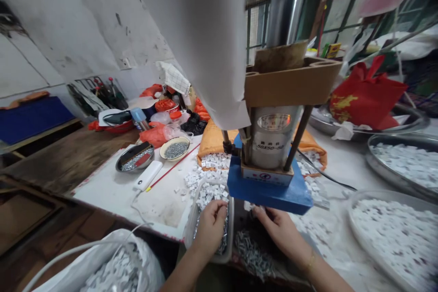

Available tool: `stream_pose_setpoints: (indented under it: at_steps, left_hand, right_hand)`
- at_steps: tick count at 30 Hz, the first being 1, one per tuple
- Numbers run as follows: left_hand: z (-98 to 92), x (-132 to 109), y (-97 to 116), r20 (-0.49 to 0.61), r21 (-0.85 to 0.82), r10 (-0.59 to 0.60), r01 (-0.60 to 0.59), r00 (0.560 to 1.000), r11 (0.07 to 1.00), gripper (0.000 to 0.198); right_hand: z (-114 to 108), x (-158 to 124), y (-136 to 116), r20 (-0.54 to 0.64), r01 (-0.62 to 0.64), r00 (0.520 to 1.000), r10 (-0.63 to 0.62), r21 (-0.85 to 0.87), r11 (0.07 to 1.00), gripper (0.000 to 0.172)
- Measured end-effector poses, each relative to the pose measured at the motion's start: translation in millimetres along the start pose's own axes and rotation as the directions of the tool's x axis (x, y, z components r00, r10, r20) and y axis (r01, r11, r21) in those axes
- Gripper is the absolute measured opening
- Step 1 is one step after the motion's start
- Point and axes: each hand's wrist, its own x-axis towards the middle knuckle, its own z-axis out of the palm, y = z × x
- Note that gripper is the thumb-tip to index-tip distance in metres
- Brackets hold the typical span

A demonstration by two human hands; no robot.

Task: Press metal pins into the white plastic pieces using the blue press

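Note:
My left hand (211,226) reaches into a clear plastic tub (190,223) of small white plastic pieces and metal bits, fingers curled down into the contents. My right hand (278,228) is under the blue base (273,194) of a small pneumatic press (273,139), fingers pinched on a small white piece at the press mouth. A pile of small metal parts (251,251) lies just in front of the press, between my wrists.
Loose white pieces (205,173) spill from an orange sack (214,141). Round metal trays of white pieces (393,232) sit at right. Bowls of screws (175,148), a white power bank (148,175), a red bag (366,96) and a white bag (112,269) surround the table.

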Motion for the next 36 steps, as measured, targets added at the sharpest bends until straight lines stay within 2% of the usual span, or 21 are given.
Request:
stream_pose_setpoints:
  at_steps: [2, 4, 6, 9, 13, 18, 22, 27, 31, 36]
  left_hand:
    - [-6.4, -1, -2, 0.035, 0.169, 0.062, -0.067, 0.997, 0.983, 0.021]
    - [-10.2, -4, -4, 0.13, 0.365, 0.085, -0.128, 0.988, 0.922, 0.02]
    - [-10.9, -6, -5, 0.232, 0.527, 0.061, -0.178, 0.971, 0.831, 0.019]
    - [-7.9, -10, -7, 0.314, 0.649, 0.012, -0.224, 0.949, 0.727, 0.02]
    - [-5.0, -11, -10, 0.343, 0.692, -0.01, -0.246, 0.939, 0.678, 0.022]
    - [-4.8, -10, -12, 0.337, 0.699, -0.01, -0.243, 0.941, 0.673, 0.02]
    - [-2.9, -10, -11, 0.321, 0.701, -0.011, -0.231, 0.947, 0.675, 0.019]
    - [-2.7, -11, -9, 0.307, 0.672, 0.009, -0.224, 0.952, 0.706, 0.016]
    - [-4.1, -10, -10, 0.334, 0.683, -0.005, -0.238, 0.943, 0.691, 0.018]
    - [-4.6, -10, -10, 0.334, 0.695, 0.001, -0.247, 0.943, 0.675, 0.018]
  right_hand:
    - [1, -2, -1, -0.018, -0.006, 1.0, 0.006, -0.018, 1.0, 0.04]
    - [2, -3, -4, -0.048, -0.012, 0.999, 0.01, -0.051, 0.999, 0.04]
    - [3, -3, -8, -0.074, -0.014, 0.997, 0.007, -0.089, 0.996, 0.039]
    - [6, 0, -10, -0.109, -0.007, 0.994, -0.009, -0.139, 0.99, 0.037]
    - [7, 1, -9, -0.121, 0.013, 0.992, -0.033, -0.167, 0.986, 0.037]
    - [3, -2, -11, -0.119, 0.071, 0.988, -0.1, -0.225, 0.972, 0.036]
    - [-1, -5, -14, -0.036, 0.162, 0.983, -0.179, -0.282, 0.946, 0.032]
    - [4, -9, -14, -0.002, 0.084, 0.996, -0.087, -0.243, 0.966, 0.035]
    - [7, -13, -16, 0.002, 0.106, 0.994, -0.11, -0.296, 0.949, 0.035]
    - [0, -20, -18, -0.016, 0.069, 0.997, -0.073, -0.173, 0.983, 0.033]
